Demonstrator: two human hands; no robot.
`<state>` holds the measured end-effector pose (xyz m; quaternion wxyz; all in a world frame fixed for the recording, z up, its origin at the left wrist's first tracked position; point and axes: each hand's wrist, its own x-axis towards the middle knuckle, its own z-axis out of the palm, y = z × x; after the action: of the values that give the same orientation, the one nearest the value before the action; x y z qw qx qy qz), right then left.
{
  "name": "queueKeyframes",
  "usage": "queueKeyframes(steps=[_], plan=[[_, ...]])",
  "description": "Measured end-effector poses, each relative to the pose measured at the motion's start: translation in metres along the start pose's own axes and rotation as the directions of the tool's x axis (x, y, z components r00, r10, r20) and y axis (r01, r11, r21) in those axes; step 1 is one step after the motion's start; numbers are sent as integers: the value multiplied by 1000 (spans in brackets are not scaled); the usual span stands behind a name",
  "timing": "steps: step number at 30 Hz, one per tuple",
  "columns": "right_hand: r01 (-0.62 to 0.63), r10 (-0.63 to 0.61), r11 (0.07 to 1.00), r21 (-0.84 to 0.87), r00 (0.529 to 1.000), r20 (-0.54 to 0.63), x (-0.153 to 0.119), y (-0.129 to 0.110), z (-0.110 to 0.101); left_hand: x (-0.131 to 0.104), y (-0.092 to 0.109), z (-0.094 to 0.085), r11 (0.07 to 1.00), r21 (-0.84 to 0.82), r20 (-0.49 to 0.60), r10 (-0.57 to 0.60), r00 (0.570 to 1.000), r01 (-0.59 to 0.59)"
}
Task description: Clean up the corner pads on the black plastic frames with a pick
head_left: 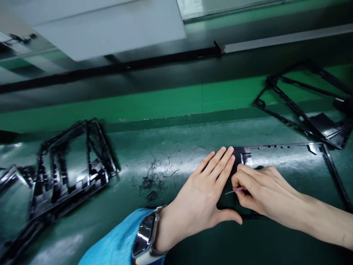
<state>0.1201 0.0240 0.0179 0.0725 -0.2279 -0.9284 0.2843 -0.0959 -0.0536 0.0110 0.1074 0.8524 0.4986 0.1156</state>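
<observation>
A rectangular black plastic frame (275, 147) lies on the green work surface in front of me. My left hand (202, 191) rests palm down on the frame's left end, fingers stretched out together and thumb apart. My right hand (270, 187) is closed around a thin pink-handled knife (240, 188), its narrow metal tip pointing left towards my left palm. The knife is at the frame's left side, between the two hands. Most of its handle is hidden inside my right hand, and part of the frame is covered by both hands.
Thin black plastic shavings (151, 180) lie in a loose heap left of my left hand. Several black frames (74, 198) are stacked at the left. More frames (292, 103) lean over one another at the back right. A green ledge (165, 99) runs along the back.
</observation>
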Motion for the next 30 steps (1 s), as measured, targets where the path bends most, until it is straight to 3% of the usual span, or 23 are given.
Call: queueKeyframes(steps=[5,19,24,30], plan=[[25,-25,1000,6,999,-43,-1,-1,3,0,-1,1,1000,18,0,7,1000,-7],[-8,4,994,110,999,39,-3,2,-10,-1,-3,-4,994,-111,-20,6,1000,-8],[-85,69,957,277,995,67,-1,7,-14,0,-1,-11,972,-232,-133,-58,989,26],[-77,154,885,458,979,-132,4,8,-10,0,3,-13,975,-223,-163,-55,985,17]])
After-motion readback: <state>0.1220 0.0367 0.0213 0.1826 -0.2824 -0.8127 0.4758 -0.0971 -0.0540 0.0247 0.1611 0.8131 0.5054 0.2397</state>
